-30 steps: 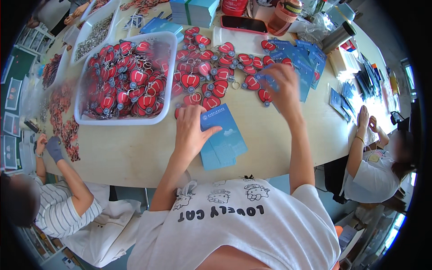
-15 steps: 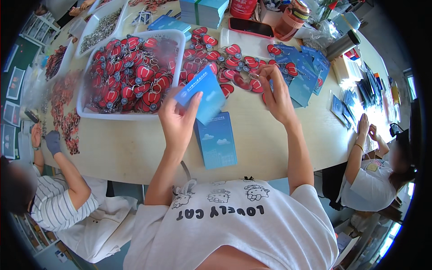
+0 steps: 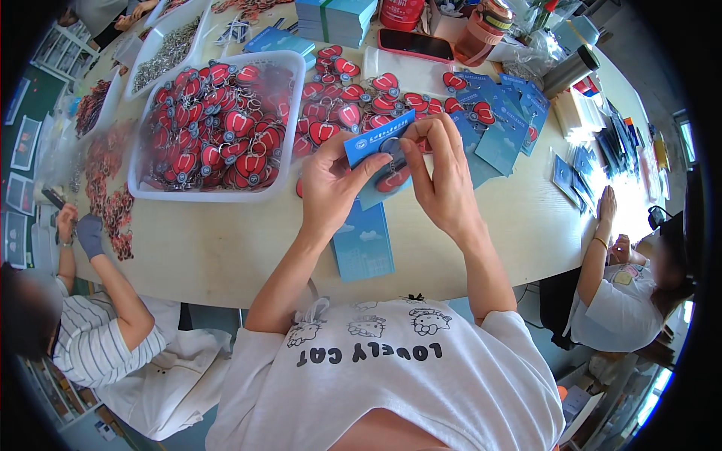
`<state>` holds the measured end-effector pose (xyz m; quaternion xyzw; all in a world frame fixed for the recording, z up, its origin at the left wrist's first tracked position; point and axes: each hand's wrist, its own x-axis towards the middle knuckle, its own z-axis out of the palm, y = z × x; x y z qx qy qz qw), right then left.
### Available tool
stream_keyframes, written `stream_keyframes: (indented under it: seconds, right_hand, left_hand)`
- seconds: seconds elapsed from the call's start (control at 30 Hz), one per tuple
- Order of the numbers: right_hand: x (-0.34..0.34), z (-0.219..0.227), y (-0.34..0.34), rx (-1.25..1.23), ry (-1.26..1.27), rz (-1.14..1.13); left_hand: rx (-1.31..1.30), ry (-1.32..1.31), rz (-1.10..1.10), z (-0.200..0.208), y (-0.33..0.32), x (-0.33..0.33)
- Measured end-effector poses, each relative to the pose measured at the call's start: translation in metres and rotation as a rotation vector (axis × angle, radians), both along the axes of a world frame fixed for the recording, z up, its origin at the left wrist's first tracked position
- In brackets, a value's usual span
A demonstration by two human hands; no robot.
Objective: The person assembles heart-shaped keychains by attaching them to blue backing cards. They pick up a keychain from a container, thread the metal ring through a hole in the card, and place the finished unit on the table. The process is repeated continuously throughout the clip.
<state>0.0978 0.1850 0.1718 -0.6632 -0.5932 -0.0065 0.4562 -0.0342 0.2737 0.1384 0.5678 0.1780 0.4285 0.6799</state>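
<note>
Smooth table point(image 3: 226, 248); hands point(image 3: 391, 177) pinch flat (blue) card point(image 3: 376, 139).

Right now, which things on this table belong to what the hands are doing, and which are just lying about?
In use:
left hand and right hand, together holding a blue card and a red keychain
blue card stack on the table below them
clear tub of red keychains
loose red keychains

Lying about:
phone
red bottle
steel flask
tray of metal rings
</note>
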Motion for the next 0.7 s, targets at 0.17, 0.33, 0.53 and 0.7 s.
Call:
stream_keyframes:
  seconds: [0.17, 0.33, 0.53, 0.7]
  right_hand:
    - [-0.004, 0.003, 0.002, 0.071, -0.106, -0.063]
    - [-0.013, 0.001, 0.005, 0.201, 0.29, -0.131]
    - [-0.027, 0.001, 0.003, 0.057, 0.622, 0.0]
    - [-0.025, -0.006, 0.004, 0.022, 0.622, -0.007]
  left_hand:
    - [0.012, -0.032, 0.03, 0.001, -0.001, 0.0]
    - [0.014, -0.044, 0.048, 0.013, -0.006, 0.001]
    - [0.077, 0.041, 0.115, 0.007, -0.016, 0.005]
    - [0.059, 0.08, 0.042, 0.004, -0.017, 0.004]
